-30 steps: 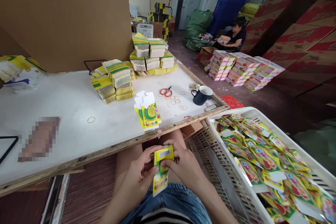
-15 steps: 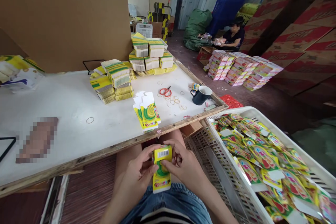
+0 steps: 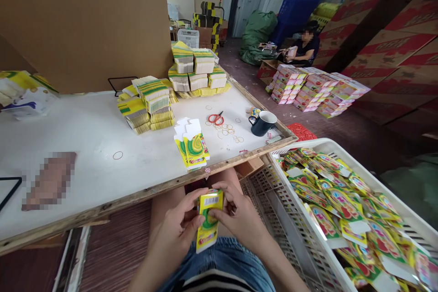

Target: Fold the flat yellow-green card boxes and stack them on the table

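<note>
A small yellow and green printed carton [image 3: 208, 223] with a barcode near its top is held over my lap. My left hand [image 3: 183, 223] grips its left side with thumb and fingers. My right hand [image 3: 239, 214] holds the upper right edge, its thumb pressed on the front face. The fingertips behind the carton are hidden. Just beyond, on the table's near edge, lies a small pile of flat unfolded cartons [image 3: 193, 143] with white flaps showing.
Bundled carton stacks [image 3: 153, 100], red-handled scissors [image 3: 216, 119], rubber bands and a dark mug [image 3: 263, 123] are on the white table [image 3: 85, 127]. To my right stands a white crate [image 3: 328, 143] full of printed packs. A person [image 3: 304, 48] sits beyond by stacked pink boxes [image 3: 313, 89].
The carton has tilted slightly, its lower end shifting left, with both hands still on it. In the background, the seated person has raised the item in their hands.
</note>
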`<action>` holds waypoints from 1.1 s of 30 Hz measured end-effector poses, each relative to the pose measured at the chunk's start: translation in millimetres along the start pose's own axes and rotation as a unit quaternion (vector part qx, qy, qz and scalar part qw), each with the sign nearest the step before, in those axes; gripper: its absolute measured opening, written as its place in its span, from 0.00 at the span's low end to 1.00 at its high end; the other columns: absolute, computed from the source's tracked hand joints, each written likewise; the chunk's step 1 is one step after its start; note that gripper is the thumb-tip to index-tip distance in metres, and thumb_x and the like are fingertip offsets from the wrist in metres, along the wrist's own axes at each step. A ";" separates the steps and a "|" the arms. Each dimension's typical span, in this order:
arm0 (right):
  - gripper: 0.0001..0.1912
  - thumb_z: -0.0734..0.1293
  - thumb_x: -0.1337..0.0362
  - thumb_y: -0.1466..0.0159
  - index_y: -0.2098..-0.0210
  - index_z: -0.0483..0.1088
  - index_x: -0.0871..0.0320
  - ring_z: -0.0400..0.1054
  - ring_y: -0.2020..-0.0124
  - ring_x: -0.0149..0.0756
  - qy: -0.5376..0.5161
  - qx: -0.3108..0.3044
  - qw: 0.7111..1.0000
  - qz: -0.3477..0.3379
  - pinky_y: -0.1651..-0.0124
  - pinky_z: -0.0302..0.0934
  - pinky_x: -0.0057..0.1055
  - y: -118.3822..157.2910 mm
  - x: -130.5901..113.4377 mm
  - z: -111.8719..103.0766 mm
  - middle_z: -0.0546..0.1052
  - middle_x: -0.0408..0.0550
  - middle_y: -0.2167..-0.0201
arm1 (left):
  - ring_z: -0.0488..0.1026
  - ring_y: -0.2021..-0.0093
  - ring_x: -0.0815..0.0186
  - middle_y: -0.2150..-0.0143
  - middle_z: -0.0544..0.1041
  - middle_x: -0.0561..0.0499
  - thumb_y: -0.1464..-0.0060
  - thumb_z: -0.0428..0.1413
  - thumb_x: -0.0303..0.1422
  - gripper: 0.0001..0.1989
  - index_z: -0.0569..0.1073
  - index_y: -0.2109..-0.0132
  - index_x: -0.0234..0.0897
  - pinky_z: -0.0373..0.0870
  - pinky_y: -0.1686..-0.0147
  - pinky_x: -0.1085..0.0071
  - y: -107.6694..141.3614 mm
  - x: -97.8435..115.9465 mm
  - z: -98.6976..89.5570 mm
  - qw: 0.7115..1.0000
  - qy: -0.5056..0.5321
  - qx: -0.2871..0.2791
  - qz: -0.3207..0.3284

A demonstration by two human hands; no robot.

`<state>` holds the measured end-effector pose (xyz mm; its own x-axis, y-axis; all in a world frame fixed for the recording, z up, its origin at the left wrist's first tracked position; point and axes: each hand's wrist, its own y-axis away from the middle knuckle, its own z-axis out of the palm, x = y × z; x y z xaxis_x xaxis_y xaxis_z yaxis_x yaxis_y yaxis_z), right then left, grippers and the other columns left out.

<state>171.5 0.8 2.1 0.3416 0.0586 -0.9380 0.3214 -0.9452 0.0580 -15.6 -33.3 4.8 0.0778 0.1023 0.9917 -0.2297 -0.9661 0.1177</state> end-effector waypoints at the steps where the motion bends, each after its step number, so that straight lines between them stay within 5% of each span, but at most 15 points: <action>1: 0.21 0.69 0.67 0.41 0.49 0.67 0.54 0.62 0.77 0.30 -0.017 -0.007 1.000 -0.013 0.74 0.54 0.25 0.3 0.6 -2.4 0.68 0.36 0.78 | 0.74 0.46 0.56 0.40 0.72 0.45 0.41 0.54 0.34 0.21 0.67 0.40 0.45 0.74 0.52 0.67 -0.6 1.1 -1.5 1.000 0.009 0.005 -0.002; 6: 0.11 0.67 0.62 0.37 0.55 0.75 0.53 0.70 0.66 0.33 -0.106 0.043 0.991 -0.064 0.65 0.63 0.27 1.7 2.2 -6.8 0.78 0.47 0.63 | 0.78 0.54 0.58 0.47 0.78 0.45 0.45 0.59 0.31 0.19 0.71 0.45 0.42 0.76 0.58 0.68 -4.0 2.5 0.4 0.995 0.095 -0.011 -0.015; 10: 0.05 0.69 0.64 0.38 0.63 0.77 0.54 0.73 0.65 0.35 -0.165 0.081 0.981 -0.066 0.64 0.66 0.28 5.3 1.8 3.0 0.79 0.46 0.66 | 0.78 0.53 0.59 0.50 0.80 0.45 0.45 0.58 0.31 0.14 0.76 0.51 0.39 0.75 0.57 0.69 -7.3 7.9 18.3 0.995 0.094 0.023 0.014; 13: 0.05 0.68 0.64 0.38 0.65 0.76 0.55 0.73 0.66 0.37 -0.107 0.089 0.987 -0.076 0.64 0.67 0.30 13.1 4.0 -7.2 0.79 0.48 0.67 | 0.78 0.55 0.59 0.54 0.82 0.43 0.41 0.54 0.34 0.12 0.78 0.55 0.37 0.76 0.58 0.69 -12.2 13.6 29.0 0.998 0.042 0.026 0.029; 15: 0.07 0.66 0.62 0.37 0.64 0.76 0.56 0.73 0.64 0.40 -0.001 0.143 0.986 -0.085 0.63 0.67 0.33 22.1 6.7 -34.4 0.79 0.50 0.65 | 0.77 0.52 0.58 0.51 0.80 0.42 0.40 0.52 0.35 0.13 0.77 0.52 0.37 0.75 0.53 0.66 -20.2 14.3 27.0 0.998 -0.024 0.031 0.052; 16: 0.08 0.65 0.61 0.36 0.63 0.75 0.56 0.72 0.63 0.41 0.073 0.199 0.973 -0.087 0.62 0.66 0.34 27.5 8.0 -53.7 0.78 0.51 0.64 | 0.76 0.48 0.57 0.48 0.79 0.42 0.39 0.52 0.35 0.15 0.75 0.49 0.38 0.73 0.48 0.63 -26.4 13.1 22.5 0.993 -0.074 0.048 0.076; 18: 0.11 0.64 0.57 0.37 0.64 0.75 0.56 0.71 0.62 0.45 0.256 0.372 0.889 -0.079 0.58 0.63 0.40 39.2 9.4 -96.5 0.78 0.52 0.65 | 0.69 0.41 0.56 0.41 0.73 0.41 0.40 0.52 0.36 0.20 0.68 0.41 0.38 0.65 0.40 0.58 -43.1 7.8 7.6 0.962 -0.207 0.112 0.139; 20: 0.19 0.63 0.49 0.38 0.63 0.76 0.57 0.69 0.63 0.49 0.399 0.446 0.800 -0.046 0.57 0.60 0.46 49.1 9.9 -131.2 0.77 0.56 0.62 | 0.63 0.36 0.54 0.36 0.67 0.39 0.41 0.53 0.37 0.26 0.63 0.37 0.35 0.60 0.37 0.54 -63.8 0.1 -10.3 0.903 -0.345 0.171 0.190; 21: 0.22 0.62 0.47 0.39 0.61 0.76 0.58 0.68 0.66 0.47 0.424 0.458 0.781 -0.028 0.59 0.60 0.45 52.3 10.4 -141.0 0.76 0.57 0.62 | 0.62 0.35 0.52 0.36 0.67 0.38 0.42 0.55 0.38 0.27 0.64 0.38 0.34 0.60 0.37 0.52 -74.4 -3.8 -18.5 0.872 -0.406 0.183 0.205; 22: 0.24 0.61 0.45 0.39 0.61 0.77 0.58 0.67 0.69 0.45 0.421 0.454 0.785 -0.015 0.61 0.61 0.44 53.5 11.3 -144.5 0.76 0.57 0.62 | 0.63 0.36 0.50 0.38 0.69 0.37 0.44 0.57 0.38 0.26 0.68 0.41 0.34 0.60 0.38 0.49 -84.1 -7.0 -25.3 0.859 -0.427 0.189 0.212; 24: 0.25 0.63 0.44 0.41 0.61 0.77 0.58 0.66 0.74 0.40 0.339 0.415 0.845 0.003 0.67 0.61 0.39 49.5 14.7 -134.1 0.77 0.54 0.65 | 0.69 0.41 0.48 0.43 0.75 0.38 0.46 0.59 0.37 0.18 0.75 0.49 0.35 0.66 0.42 0.48 -98.9 -10.7 -33.9 0.843 -0.448 0.193 0.225; 27: 0.20 0.66 0.47 0.41 0.63 0.77 0.58 0.70 0.72 0.40 0.147 0.326 0.933 0.028 0.68 0.63 0.34 29.4 18.5 -91.2 0.80 0.52 0.68 | 0.78 0.53 0.52 0.54 0.82 0.41 0.42 0.54 0.32 0.09 0.78 0.58 0.37 0.77 0.53 0.53 -104.1 -8.3 -37.0 0.829 -0.451 0.199 0.264; 30: 0.21 0.64 0.48 0.39 0.65 0.78 0.59 0.70 0.72 0.38 -0.008 0.241 0.970 0.031 0.69 0.63 0.31 5.2 12.4 -47.1 0.80 0.51 0.71 | 0.80 0.56 0.57 0.59 0.83 0.42 0.38 0.48 0.26 0.12 0.77 0.58 0.34 0.78 0.54 0.58 -89.8 -1.8 -32.9 0.804 -0.443 0.209 0.338; 33: 0.24 0.63 0.46 0.38 0.63 0.79 0.60 0.61 0.80 0.30 -0.155 0.168 0.973 0.040 0.75 0.57 0.27 -10.9 0.2 -20.7 0.78 0.49 0.75 | 0.77 0.48 0.61 0.57 0.83 0.44 0.39 0.48 0.23 0.12 0.76 0.56 0.34 0.73 0.45 0.60 -65.2 1.0 -20.4 0.771 -0.430 0.173 0.437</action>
<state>186.3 17.7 8.4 0.0547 -0.0692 -0.9961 -0.0207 -0.9975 0.0682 -20.4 34.6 -0.9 0.6894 -0.6741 0.2652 -0.2980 -0.5977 -0.7443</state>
